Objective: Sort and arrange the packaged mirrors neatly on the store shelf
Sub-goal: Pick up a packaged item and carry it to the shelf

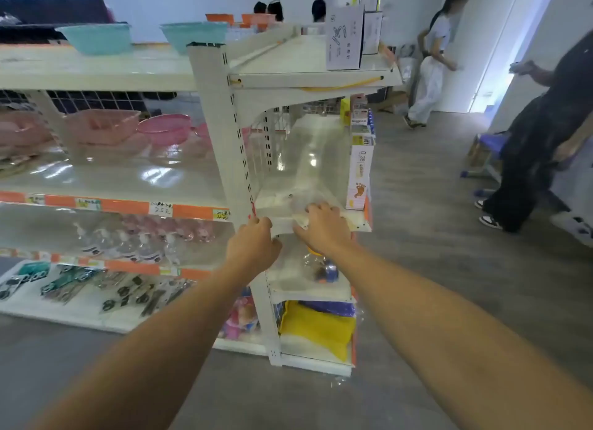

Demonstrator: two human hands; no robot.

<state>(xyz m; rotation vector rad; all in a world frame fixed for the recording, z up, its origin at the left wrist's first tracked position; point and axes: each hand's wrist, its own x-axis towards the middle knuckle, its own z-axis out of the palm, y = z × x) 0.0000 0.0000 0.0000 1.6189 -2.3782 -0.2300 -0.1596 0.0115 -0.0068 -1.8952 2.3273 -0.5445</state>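
White shelving unit [221,115], end bay facing the camera. Middle end shelf [308,173]: glossy, and a clear-wrapped flat package [300,201] lies at its front edge, likely a mirror though blur hides detail. Tall white boxes [358,176] stand along the shelf's right side. Right hand [322,225] rests on the package, fingers curled over it. Left hand [253,242] at the front lip beside the upright; whether it grips cannot be told.

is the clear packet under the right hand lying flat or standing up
Lying flat. The clear packet rests on the end shelf near its front edge, with the right hand on top. Whether it holds a mirror, cannot tell.
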